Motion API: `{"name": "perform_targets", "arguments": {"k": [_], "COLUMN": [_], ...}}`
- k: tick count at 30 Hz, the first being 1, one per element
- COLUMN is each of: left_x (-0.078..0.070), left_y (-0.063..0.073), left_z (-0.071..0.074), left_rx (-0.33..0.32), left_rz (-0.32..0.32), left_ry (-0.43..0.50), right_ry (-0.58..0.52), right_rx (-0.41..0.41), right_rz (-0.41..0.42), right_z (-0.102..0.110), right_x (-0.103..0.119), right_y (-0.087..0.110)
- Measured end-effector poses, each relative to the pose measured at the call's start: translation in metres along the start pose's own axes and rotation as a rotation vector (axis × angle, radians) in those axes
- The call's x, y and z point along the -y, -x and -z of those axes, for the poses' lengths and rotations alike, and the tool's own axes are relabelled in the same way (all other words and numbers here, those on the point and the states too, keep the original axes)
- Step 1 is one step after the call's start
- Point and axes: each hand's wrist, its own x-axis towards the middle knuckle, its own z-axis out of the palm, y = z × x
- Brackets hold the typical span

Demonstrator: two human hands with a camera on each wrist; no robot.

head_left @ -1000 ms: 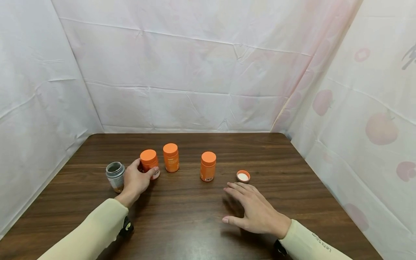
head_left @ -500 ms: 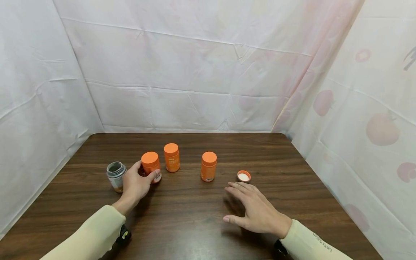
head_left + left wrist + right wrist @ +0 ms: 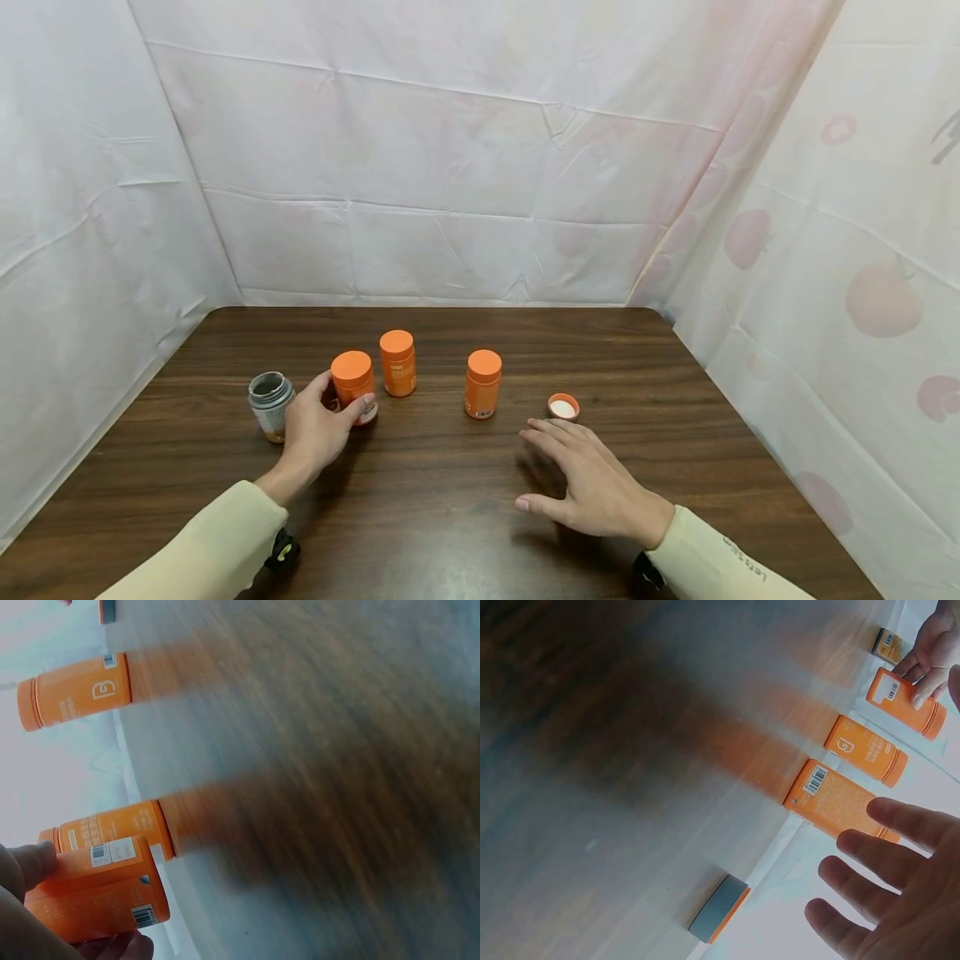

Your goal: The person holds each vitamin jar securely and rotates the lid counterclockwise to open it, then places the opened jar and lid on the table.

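Observation:
My left hand [image 3: 315,425] grips an orange lidded bottle [image 3: 352,373] between thumb and fingers. The left wrist view shows this orange bottle [image 3: 97,889] tilted, its label and barcodes turned to the camera. Left of the hand stands a grey jar [image 3: 271,404] without a lid, its mouth facing up and its lower part partly behind the hand. My right hand [image 3: 588,483] hovers low over the table with fingers spread, holding nothing. Just beyond its fingertips lies an upturned cap [image 3: 562,407], white inside with an orange rim; its side looks grey in the right wrist view.
A second orange bottle [image 3: 398,367] stands right behind the held one. Another orange bottle [image 3: 483,387] stands upright near the middle of the brown wooden table [image 3: 435,492]. Pale curtains [image 3: 450,167] enclose the table at the back and both sides.
My left hand has shifted the held bottle slightly to the right and nearer, away from the grey jar. The right hand has stayed where it was.

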Motion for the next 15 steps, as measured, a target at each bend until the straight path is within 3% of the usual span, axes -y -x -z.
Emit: {"name": "perform_targets", "arguments": {"k": [15], "left_x": [-0.002], "left_y": [0.015], "left_z": [-0.001], "left_rx": [0.031], "left_rz": [-0.061], "left_ry": [0.016], "right_ry": [-0.004], "right_rx": [-0.007], "right_rz": [-0.008], "right_z": [-0.001], "right_x": [-0.001], "right_y": [0.000]}}
